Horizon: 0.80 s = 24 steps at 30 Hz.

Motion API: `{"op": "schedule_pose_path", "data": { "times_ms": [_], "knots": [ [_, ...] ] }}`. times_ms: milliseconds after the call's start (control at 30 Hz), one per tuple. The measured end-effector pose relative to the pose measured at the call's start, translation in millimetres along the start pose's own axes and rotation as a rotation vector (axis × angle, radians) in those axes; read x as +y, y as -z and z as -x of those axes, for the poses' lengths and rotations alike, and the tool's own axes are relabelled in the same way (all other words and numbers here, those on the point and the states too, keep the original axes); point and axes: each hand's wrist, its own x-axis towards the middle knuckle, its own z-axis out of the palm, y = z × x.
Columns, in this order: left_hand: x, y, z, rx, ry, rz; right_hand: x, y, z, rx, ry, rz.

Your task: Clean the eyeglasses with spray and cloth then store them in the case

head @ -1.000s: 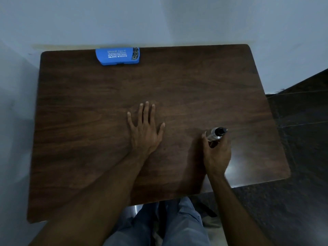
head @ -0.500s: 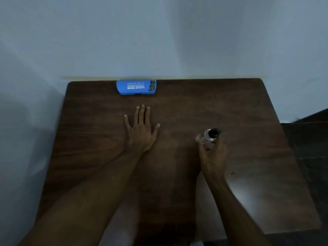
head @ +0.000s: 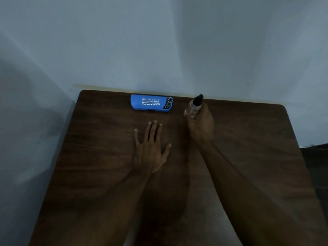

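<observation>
A blue eyeglass case (head: 151, 104) with white lettering lies closed at the far edge of the dark wooden table (head: 99, 157), against the wall. My right hand (head: 200, 125) grips a small clear spray bottle (head: 194, 107) with a black nozzle, held near the far edge just right of the case. My left hand (head: 150, 150) rests flat on the table with fingers spread, a little in front of the case. No eyeglasses and no cloth are in view.
A pale wall (head: 159, 50) runs behind the table and along its left side. Dark floor (head: 316, 166) shows past the table's right edge.
My right hand has carried the spray bottle from the table's middle right toward the far edge, beside the case. The camera has tilted upward. My left hand stays flat.
</observation>
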Motion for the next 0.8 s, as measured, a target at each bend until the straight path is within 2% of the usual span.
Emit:
{"op": "schedule_pose_path", "data": {
  "times_ms": [400, 633, 800],
  "knots": [
    [0.3, 7.9, -1.1, -0.087, -0.001, -0.011, 2.5, -42.6, -52.6, -0.142, -0.026, 0.095],
    [1.8, 9.8, -1.8, -0.121, 0.010, -0.023, 6.8, -42.8, -49.3, -0.116, -0.036, 0.077],
    [2.8, 13.0, -1.3, -0.074, 0.009, -0.016, 5.6, -33.5, -33.8, -0.122, -0.049, 0.051]
  ]
}}
